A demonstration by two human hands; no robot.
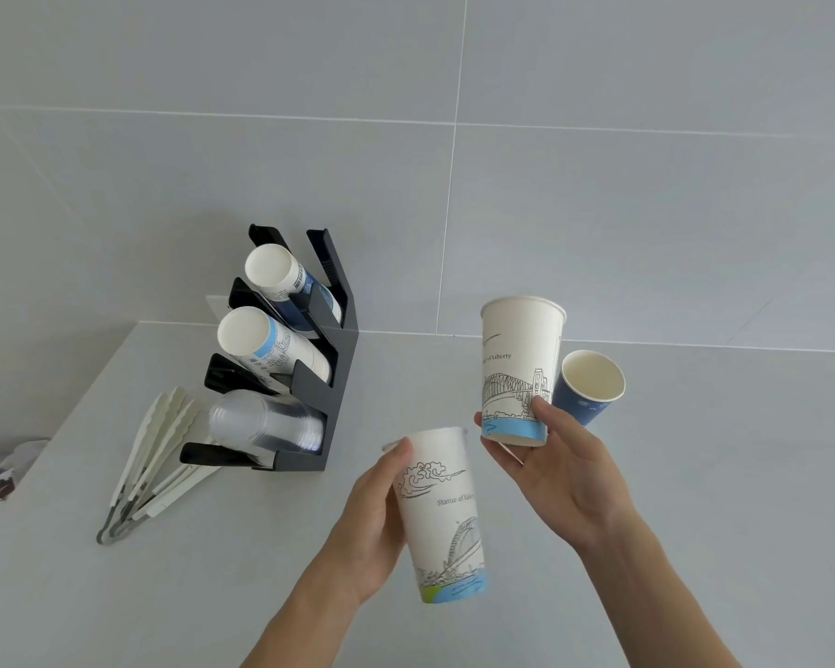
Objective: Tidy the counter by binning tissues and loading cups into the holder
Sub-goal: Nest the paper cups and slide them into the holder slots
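My left hand [372,532] grips a tall white paper cup [442,513] with a bridge drawing, held upright above the counter. My right hand [565,470] holds a second white cup [519,364] of the same print by its base, higher and to the right. A small dark blue cup [591,385] stands tilted just behind my right hand. The black three-tier cup holder [331,373] stands at the left against the wall, with stacks of blue cups on top, white cups in the middle and clear plastic cups [266,421] at the bottom.
White tongs [155,455] lie on the counter left of the holder. At the far left edge sits a crumpled wrapper or tissue [1,474]. The grey counter [695,474] meets a tiled wall behind.
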